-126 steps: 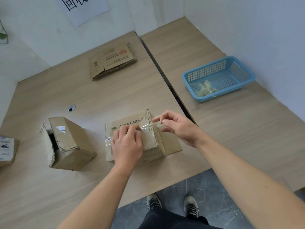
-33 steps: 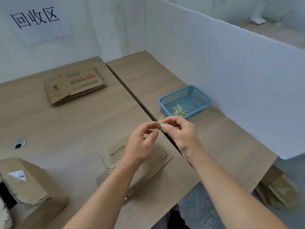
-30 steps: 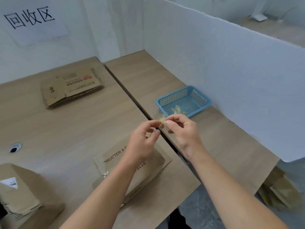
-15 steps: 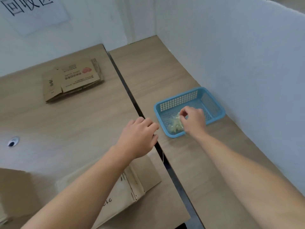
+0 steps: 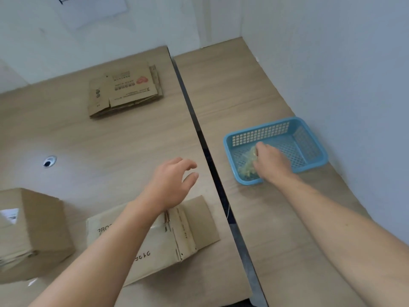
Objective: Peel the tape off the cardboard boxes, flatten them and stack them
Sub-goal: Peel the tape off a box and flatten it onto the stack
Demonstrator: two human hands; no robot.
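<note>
My right hand (image 5: 271,162) reaches into the blue basket (image 5: 318,147), its fingers curled down into a wad of peeled tape (image 5: 246,169); the fingertips are hidden behind the hand. My left hand (image 5: 170,187) hovers relaxed and holds nothing, just above the far edge of a partly flattened cardboard box (image 5: 190,229) near the table's front edge. An unflattened box (image 5: 28,231) with a white label stands at the left. A stack of flattened boxes (image 5: 124,89) lies at the back of the table.
A dark gap (image 5: 199,129) separates the left table from the right one, which carries the basket. A white partition (image 5: 343,74) runs close along the right side. A cable hole (image 5: 49,161) sits in the left tabletop.
My right hand carried the peeled tape from above the box to the basket and has now sunk deeper into it. My left hand let go of the tape and stayed over the table.
</note>
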